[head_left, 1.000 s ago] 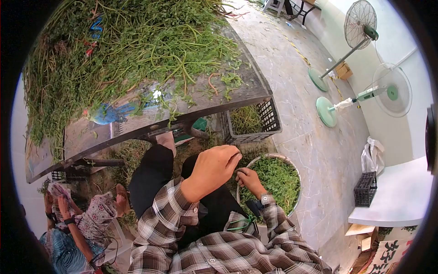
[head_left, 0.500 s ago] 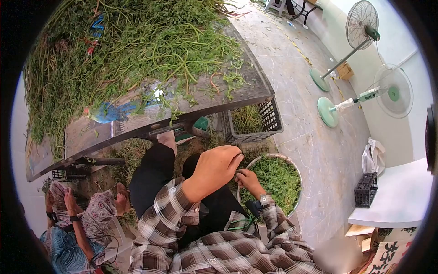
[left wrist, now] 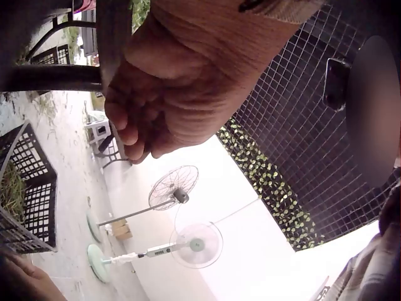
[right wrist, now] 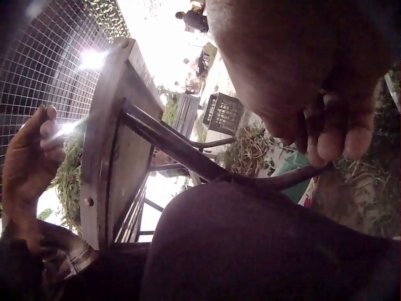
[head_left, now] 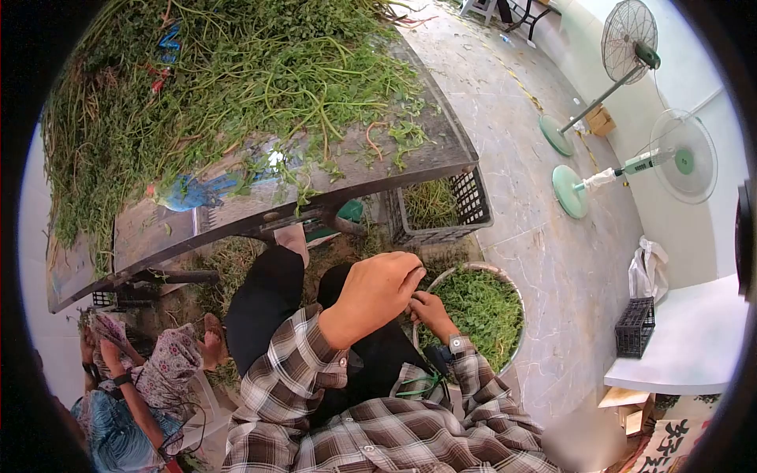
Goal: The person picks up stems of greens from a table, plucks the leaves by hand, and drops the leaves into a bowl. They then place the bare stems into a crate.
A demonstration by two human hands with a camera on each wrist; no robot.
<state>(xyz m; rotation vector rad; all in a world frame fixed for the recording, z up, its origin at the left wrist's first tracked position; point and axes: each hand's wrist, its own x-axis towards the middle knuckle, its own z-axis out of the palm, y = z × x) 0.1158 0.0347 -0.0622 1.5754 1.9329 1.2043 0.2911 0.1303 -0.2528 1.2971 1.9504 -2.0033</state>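
In the head view my left hand [head_left: 374,296] is held up over my lap, its thumb against curled fingers. The left wrist view shows this hand [left wrist: 182,81] from the palm side, with nothing visible between the fingertips. Close beside and below it is my right hand [head_left: 432,310], fingers curled, near the rim of a round tub [head_left: 520,317]. Cut leafy greens [head_left: 479,315] fill the tub. In the right wrist view the right hand [right wrist: 294,69] hangs knuckles up with bent fingers above my dark-clothed knee [right wrist: 250,238].
A heap of long-stemmed greens [head_left: 260,87] covers most of the table [head_left: 154,232] ahead. Under its right corner stands a black crate [head_left: 471,197] with stems. Two fans [head_left: 568,193] stand to the right. Another person [head_left: 118,418] sits at the left.
Both hands keep nearly the same pose. The head view shifts slightly, so the scene sits a little further right. The seated person's hands at the left have moved.
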